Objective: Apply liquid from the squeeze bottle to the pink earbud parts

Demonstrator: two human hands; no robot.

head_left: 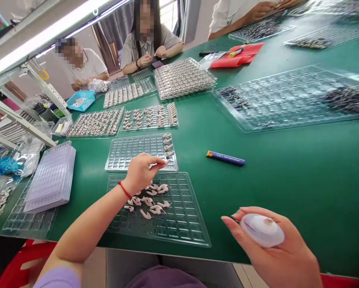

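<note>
My left hand [145,170], a red cord round its wrist, is closed in a pinch over the right front corner of a clear compartment tray [131,150]. Between its fingertips is a small beige part, mostly covered. Similar curved beige parts [167,144] stand in that tray's right column. Nearer to me, a second clear tray [188,216] bears a loose pile of curved beige parts [147,202] with thin wires, partly under my left hand. My right hand [275,244], at the table's front right, is wrapped round a translucent white bottle [261,230], seen end-on.
A blue tube with an orange end [225,158] lies right of the trays. Stacked empty trays [51,176] stand left, by a lamp frame [26,106]. Filled trays [183,78] and a blue basket [81,100] lie farther back. Several people sit across the green table [203,128].
</note>
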